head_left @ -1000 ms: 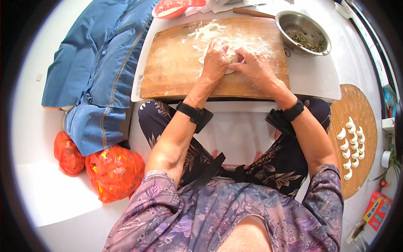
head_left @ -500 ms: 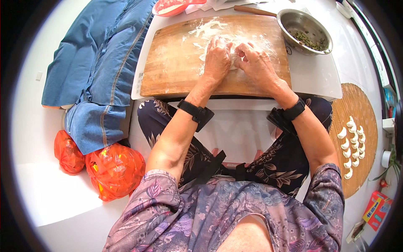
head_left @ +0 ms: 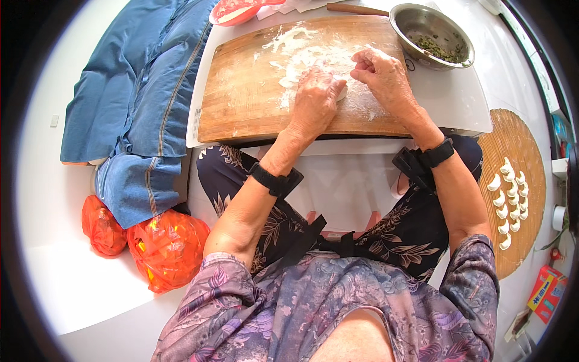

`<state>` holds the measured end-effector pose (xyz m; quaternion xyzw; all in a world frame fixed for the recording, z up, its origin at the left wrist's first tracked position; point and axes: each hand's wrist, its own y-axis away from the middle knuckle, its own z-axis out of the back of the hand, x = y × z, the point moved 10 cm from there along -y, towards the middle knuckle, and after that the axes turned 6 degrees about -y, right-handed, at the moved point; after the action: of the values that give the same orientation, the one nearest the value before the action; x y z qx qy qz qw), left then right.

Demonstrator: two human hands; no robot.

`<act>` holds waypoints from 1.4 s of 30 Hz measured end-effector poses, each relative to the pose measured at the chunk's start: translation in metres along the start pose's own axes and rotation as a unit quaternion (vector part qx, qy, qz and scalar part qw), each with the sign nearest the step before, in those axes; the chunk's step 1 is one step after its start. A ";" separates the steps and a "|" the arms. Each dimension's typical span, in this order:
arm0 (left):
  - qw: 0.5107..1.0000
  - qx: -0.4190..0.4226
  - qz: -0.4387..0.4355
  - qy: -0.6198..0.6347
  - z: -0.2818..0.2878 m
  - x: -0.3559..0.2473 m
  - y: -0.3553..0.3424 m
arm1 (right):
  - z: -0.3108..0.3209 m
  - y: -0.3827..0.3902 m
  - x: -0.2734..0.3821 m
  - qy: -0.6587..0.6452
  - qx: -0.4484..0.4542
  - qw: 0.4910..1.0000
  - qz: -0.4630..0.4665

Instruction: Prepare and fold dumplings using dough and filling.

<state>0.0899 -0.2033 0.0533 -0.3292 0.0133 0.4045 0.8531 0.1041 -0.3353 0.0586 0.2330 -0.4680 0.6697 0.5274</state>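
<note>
My left hand [head_left: 315,99] lies over the middle of a floury wooden board [head_left: 241,84], fingers curled down round a piece of white dough [head_left: 342,93]. Only the dough's edge shows beside the thumb; the rest is hidden under the hand. To its right, my right hand [head_left: 381,73] is raised a little off the board with thumb and fingertips pinched together. Whatever may be between those fingertips is too small to make out. Loose white flour [head_left: 301,45] is spread on the board beyond both hands.
A steel bowl [head_left: 431,36] with chopped green filling stands beyond the board's right corner, near a wooden handle [head_left: 356,9]. A red scoop [head_left: 235,13] is at the far left. Several dumplings [head_left: 512,202] lie on a round mat [head_left: 525,145]. Red bags [head_left: 169,247] sit at left.
My right hand has come away from the dough and my left hand, moving right and slightly up. My left hand stays on the dough. The whole view has shifted slightly.
</note>
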 end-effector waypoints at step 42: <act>0.985 0.028 -0.102 -0.140 -0.008 -0.004 -0.001 | -0.011 -0.001 0.004 0.046 0.039 0.998 0.021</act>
<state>0.0897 -0.2113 0.0486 -0.2454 -0.1283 0.3572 0.8920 0.1057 -0.3236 0.0574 0.2122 -0.4214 0.7082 0.5252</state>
